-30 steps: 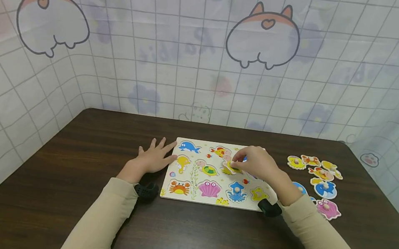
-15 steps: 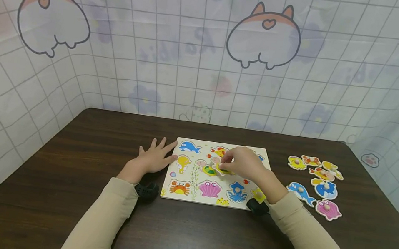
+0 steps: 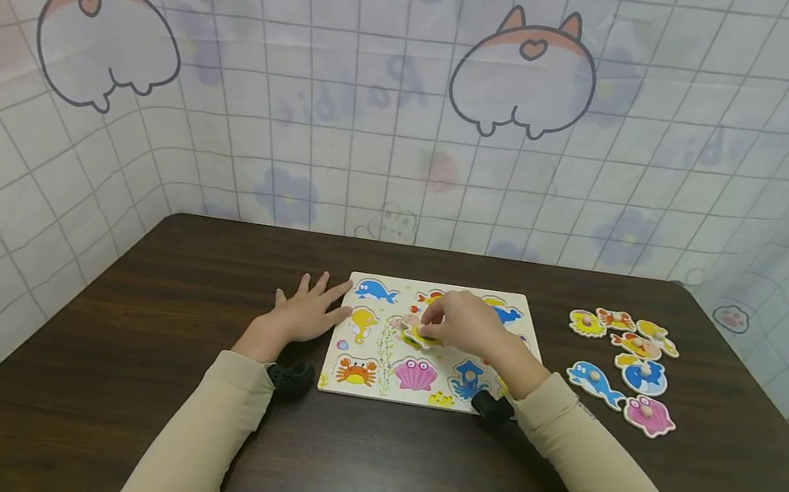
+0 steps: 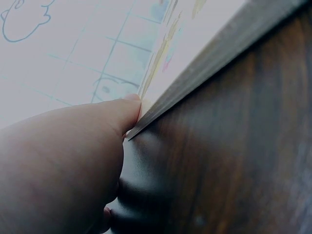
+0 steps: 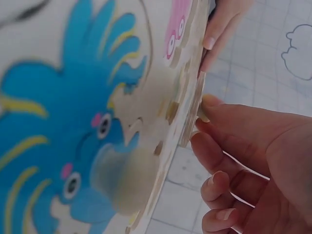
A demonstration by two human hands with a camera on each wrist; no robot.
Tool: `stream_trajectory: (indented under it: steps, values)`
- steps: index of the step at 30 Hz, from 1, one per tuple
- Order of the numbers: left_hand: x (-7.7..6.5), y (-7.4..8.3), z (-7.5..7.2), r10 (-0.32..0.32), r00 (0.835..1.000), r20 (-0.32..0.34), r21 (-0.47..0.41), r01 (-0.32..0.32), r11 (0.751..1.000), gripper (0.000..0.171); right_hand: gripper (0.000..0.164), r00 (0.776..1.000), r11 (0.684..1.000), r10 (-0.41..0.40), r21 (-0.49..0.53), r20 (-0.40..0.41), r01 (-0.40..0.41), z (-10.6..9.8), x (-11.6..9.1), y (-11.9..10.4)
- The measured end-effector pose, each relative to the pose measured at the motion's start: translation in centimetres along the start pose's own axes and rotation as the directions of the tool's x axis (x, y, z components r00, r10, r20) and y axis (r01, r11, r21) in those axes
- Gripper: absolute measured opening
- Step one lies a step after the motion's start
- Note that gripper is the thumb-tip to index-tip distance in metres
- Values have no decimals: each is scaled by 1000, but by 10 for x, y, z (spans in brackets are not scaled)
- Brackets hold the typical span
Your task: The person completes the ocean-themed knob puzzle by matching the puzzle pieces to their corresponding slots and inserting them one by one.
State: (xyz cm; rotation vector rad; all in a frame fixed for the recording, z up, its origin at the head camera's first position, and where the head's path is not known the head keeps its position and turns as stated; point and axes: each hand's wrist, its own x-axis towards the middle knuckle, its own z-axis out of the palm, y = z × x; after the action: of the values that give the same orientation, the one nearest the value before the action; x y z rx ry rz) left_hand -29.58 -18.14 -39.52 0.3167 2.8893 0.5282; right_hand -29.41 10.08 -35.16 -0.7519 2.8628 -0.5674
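Note:
A wooden peg puzzle board [image 3: 379, 391] with sea-animal pictures lies on the table. My left hand [image 3: 299, 316] rests spread at its left edge, fingertips touching the edge. By its small knob, my right hand [image 3: 470, 322] pinches a turtle puzzle piece [image 3: 416, 338] over the board's turtle picture; the fingers hide part of it. In the right wrist view that piece [image 5: 193, 112] shows edge-on, with the thumb and index finger at its knob. A blue squid piece [image 3: 469, 379] with a knob sits in the board's lower row.
Several loose knobbed pieces lie right of the board, among them a blue whale [image 3: 595, 384], a pink shell-like piece [image 3: 649, 416] and a red-orange crab [image 3: 616, 319]. Dark wooden table [image 3: 365, 467] extends in front. A printed curtain [image 3: 406, 156] hangs behind.
My right hand has moved left across the board, carrying the turtle piece from beside the turtle picture to over it. My left hand has stayed in place.

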Motion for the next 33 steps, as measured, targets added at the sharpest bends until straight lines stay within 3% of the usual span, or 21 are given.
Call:
stream_trajectory:
  steps: [8, 19, 33]
  values:
    - [1, 0, 1, -12, 1000, -7, 9, 12, 1000, 66, 14, 1000, 999, -28, -43, 5, 29, -1, 7, -5]
    - [1, -1, 0, -2, 1000, -1, 5, 2, 1000, 66, 11, 998, 996, 1, -92, 60, 4, 1, 16, -11]
    - [1, -1, 0, -1, 1000, 0, 9, 1, 1000, 65, 12, 997, 996, 4, -86, 78, 3, 4, 22, -16]
